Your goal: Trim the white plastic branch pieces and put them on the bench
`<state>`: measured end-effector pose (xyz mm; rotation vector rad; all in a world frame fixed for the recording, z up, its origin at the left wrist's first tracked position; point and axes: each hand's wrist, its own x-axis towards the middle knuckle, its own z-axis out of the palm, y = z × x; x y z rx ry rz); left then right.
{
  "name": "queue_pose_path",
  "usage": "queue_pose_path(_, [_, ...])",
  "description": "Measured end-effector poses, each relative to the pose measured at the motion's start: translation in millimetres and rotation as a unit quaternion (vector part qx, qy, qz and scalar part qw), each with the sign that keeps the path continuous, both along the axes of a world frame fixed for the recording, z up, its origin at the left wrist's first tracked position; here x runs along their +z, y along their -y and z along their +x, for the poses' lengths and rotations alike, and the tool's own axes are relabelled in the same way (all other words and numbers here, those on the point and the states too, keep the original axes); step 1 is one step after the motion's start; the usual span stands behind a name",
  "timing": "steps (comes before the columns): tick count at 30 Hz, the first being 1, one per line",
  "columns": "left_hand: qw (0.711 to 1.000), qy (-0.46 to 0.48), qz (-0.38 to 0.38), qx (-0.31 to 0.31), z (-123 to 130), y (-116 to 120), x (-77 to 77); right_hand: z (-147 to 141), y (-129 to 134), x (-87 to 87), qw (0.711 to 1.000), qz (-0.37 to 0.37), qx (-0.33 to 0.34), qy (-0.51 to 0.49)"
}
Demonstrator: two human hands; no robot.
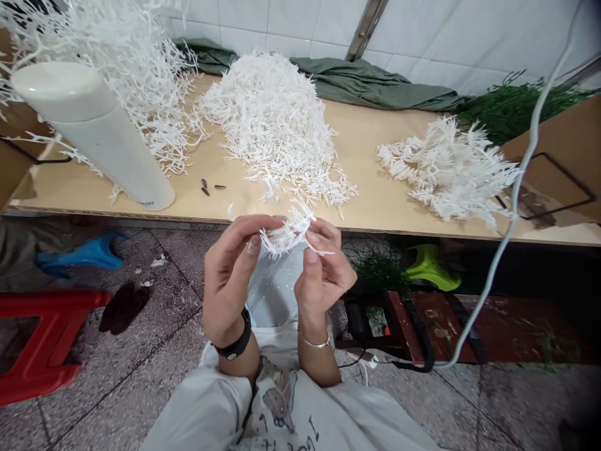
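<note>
Both hands meet in front of my body, just off the table's near edge. Between them is a small white plastic sprig cluster with thin branching tips. My left hand is closed round its left side, fingers behind and thumb in front. My right hand pinches a thin stem at its right side between thumb and fingers. Just beyond lies a big heap of small white sprigs, with a few stray pieces at its near edge. To the right is a smaller pile of white branched sprigs.
A white bottle stands at the left before a tall pile of long white branches. A few dark seeds lie on the cardboard-covered table. A pale cable hangs at right. Below are a red stool and a wooden bench.
</note>
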<state>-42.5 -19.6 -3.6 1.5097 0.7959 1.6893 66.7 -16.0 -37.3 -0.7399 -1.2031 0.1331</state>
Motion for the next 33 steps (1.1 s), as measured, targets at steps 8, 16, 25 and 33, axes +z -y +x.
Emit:
queue_pose_path(8, [0.998,-0.018,0.045,0.038,5,-2,1.6,-4,2,-5.6,0.994,0.043,-0.060,0.077])
queue_pose_path(16, [0.997,0.049,0.016,0.056,6,-2,-5.7,-4,4,-12.7,0.982,0.082,-0.129,0.115])
queue_pose_path(25, [0.993,0.055,0.023,0.103,15,1,-7.0,-9,6,-9.5,0.982,0.103,-0.116,0.103])
queue_pose_path(33, [0.998,0.003,0.062,0.012,11,-2,-3.0,-9,7,-5.1,0.982,0.086,-0.123,0.113])
